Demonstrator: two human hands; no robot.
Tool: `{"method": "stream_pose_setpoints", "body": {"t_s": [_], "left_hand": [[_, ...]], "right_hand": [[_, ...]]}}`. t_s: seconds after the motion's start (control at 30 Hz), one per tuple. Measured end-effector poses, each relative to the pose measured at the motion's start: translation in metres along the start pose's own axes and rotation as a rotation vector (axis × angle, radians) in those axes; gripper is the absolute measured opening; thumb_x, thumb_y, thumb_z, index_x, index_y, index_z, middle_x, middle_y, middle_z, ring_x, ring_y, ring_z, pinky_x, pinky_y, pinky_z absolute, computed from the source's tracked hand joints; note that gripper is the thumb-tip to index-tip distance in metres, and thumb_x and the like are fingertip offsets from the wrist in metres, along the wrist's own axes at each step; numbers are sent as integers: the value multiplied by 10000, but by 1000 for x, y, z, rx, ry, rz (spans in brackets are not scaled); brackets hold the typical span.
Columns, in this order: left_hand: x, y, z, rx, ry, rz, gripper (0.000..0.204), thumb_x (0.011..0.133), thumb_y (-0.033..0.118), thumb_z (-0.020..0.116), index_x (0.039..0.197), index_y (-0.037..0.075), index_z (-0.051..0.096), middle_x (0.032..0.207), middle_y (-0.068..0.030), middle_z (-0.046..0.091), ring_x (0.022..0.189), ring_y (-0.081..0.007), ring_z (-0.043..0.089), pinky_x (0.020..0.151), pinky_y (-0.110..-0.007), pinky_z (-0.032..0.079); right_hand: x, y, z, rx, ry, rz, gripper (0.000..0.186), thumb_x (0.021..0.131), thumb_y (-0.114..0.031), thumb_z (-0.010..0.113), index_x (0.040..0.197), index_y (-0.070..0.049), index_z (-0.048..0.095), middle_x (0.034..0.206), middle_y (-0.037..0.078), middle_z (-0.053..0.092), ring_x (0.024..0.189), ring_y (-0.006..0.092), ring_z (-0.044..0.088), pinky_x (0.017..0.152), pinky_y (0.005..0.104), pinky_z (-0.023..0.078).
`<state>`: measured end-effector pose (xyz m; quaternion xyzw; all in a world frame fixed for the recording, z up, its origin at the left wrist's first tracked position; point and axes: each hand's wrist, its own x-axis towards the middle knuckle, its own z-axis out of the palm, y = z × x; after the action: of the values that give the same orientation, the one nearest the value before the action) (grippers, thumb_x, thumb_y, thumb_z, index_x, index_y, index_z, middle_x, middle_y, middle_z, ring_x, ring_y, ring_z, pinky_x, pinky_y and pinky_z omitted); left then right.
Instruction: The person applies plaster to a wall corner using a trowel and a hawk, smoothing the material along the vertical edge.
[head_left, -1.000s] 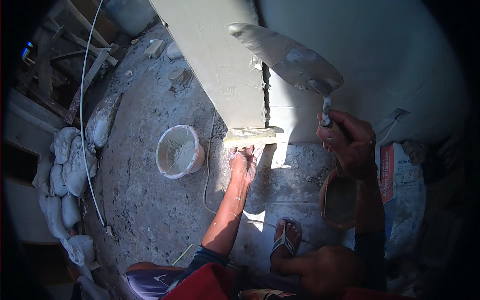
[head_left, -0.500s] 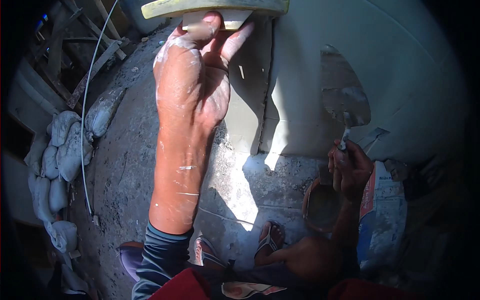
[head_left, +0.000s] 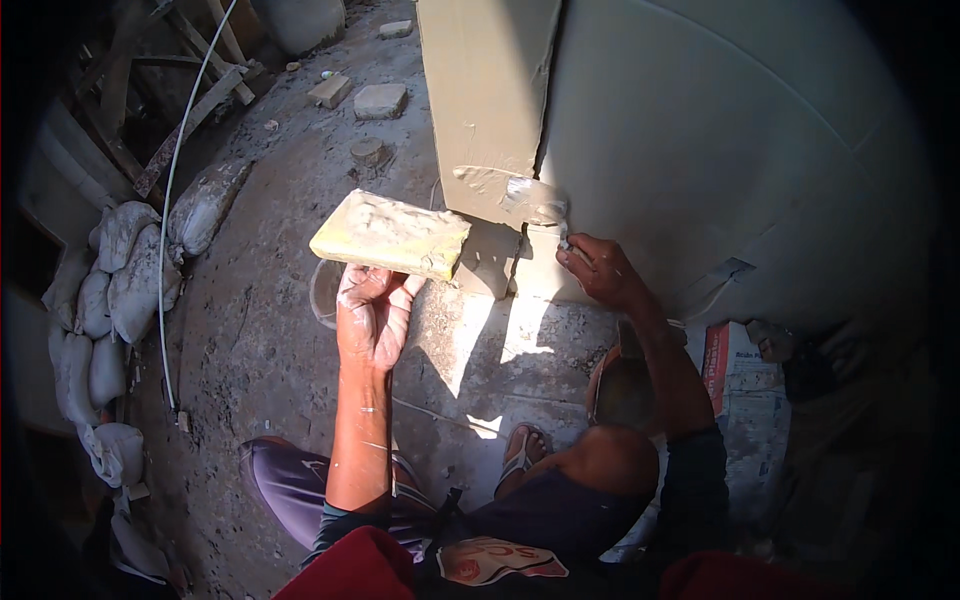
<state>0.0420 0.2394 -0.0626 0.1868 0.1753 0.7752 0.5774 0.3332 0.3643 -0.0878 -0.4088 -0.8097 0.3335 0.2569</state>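
Plastering at the foot of a wall, seen from above. The left hand (head_left: 373, 318) is raised palm-up, fingers spread apart and flat beneath a yellow rectangular board (head_left: 392, 234) that carries a thin, uneven layer of wet plaster (head_left: 395, 222). The board rests on the fingertips, held in the air above the dusty ground (head_left: 250, 340) and just left of the grey column face (head_left: 487, 100). Its long axis runs from upper left to lower right, the right end nearest the column; the loaded face points upward and tilts slightly toward the viewer.

Handling, as a judgement: the board looks rigid and light, but the wet load is soft and liable to slide, so the board is best supported from below near its middle and kept level.

The right hand (head_left: 600, 270) has its fingers closed around the handle of a trowel (head_left: 535, 200), whose blade lies flat against the lower edge of the column, smeared with plaster. The blade points up and left from the hand.

Also present: filled sacks (head_left: 110, 290) along the left edge of the ground, a white cable (head_left: 165, 250), loose bricks (head_left: 380, 100) near the top, and a printed paper bag (head_left: 740, 400) at the right.
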Motion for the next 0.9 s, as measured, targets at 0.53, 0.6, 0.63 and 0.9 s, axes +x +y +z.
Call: {"method": "stream_pose_setpoints", "body": {"t_s": [0.53,0.6,0.63,0.9], "left_hand": [[24,-133,-102,-61,120,-245,545,860,-137,461,1380,-5,361,1377,-194,487,1249,-363,505,1053,-547,430],[31,-150,-106,-28,234,-270,568,856,-154,430,1393,2,330,1397,-207,457,1270,-365,485,1052,-539,434],[38,-152,-109,-74,252,-289,600,847,-178,404,1405,28,325,1340,-190,492,1196,-323,541,1047,-560,434],[51,-101,10,-41,260,-87,499,851,-175,399,1313,14,410,1168,-144,561,1013,-234,615,1010,-578,470]], "right_hand": [[4,-148,-102,112,308,-152,273,943,-235,618,984,33,647,647,47,557,535,78,492,495,262,394],[-20,-146,-102,194,360,-168,250,974,-169,555,1048,59,626,703,28,559,544,57,455,485,221,364],[-32,-137,-102,187,350,-182,265,972,-161,558,1075,77,610,720,47,567,552,64,464,490,222,367],[-119,-87,-92,358,531,23,296,956,-184,586,1092,78,606,747,44,593,580,67,494,516,222,391]]}}
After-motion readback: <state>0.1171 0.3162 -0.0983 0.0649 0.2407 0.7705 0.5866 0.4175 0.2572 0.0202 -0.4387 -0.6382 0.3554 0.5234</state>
